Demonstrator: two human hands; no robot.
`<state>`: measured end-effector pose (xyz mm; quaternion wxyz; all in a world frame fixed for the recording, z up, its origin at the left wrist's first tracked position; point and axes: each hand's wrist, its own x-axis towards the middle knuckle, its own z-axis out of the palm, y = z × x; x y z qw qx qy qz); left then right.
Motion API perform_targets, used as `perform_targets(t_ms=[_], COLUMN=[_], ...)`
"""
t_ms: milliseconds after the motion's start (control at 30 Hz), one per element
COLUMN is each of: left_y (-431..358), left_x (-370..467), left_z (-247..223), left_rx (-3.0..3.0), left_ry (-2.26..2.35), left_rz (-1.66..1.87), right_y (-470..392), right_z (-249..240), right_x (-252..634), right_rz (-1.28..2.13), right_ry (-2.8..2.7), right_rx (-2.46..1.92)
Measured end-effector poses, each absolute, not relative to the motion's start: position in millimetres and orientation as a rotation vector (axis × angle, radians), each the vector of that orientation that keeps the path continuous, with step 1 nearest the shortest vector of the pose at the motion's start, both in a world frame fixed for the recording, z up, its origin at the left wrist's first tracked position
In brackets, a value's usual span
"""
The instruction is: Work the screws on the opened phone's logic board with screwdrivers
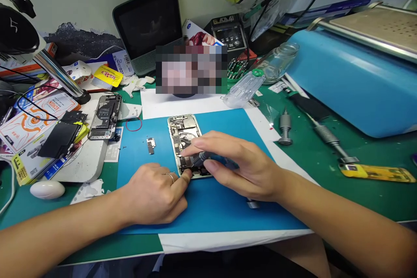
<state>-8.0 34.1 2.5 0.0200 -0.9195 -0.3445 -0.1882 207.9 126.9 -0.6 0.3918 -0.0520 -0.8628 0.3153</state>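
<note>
An opened phone (189, 137) lies on the blue mat (208, 215), its inner parts facing up. My left hand (156, 191), with a ring on one finger, has its index fingertip on the phone's lower left edge and the other fingers curled in. Over the lower part of the phone, my right hand (237, 163) holds a dark screwdriver (202, 158) between thumb and fingers; its tip is hard to make out. A small metal plate (150, 145) rests on the mat left of the phone.
Another opened phone (106, 116) sits at the left beside stacked boxes (42, 113). A red band (134, 124) lies near the mat's left edge. Two screwdrivers (285, 127) (327, 134) lie at the right, near a yellow strip (379, 173). Behind stands a tablet (148, 24).
</note>
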Motion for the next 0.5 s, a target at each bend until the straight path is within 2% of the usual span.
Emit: perform_targets(t_ms=[500], left_y=[33.5], left_x=[-9.0], left_z=[2.9], left_rx=[-2.849], left_ry=[-1.089], left_rz=[-0.529], right_y=[130.1], right_z=[-6.0], right_x=[203.0], right_rz=[0.701], right_ry=[-2.202], right_rx=[-0.05])
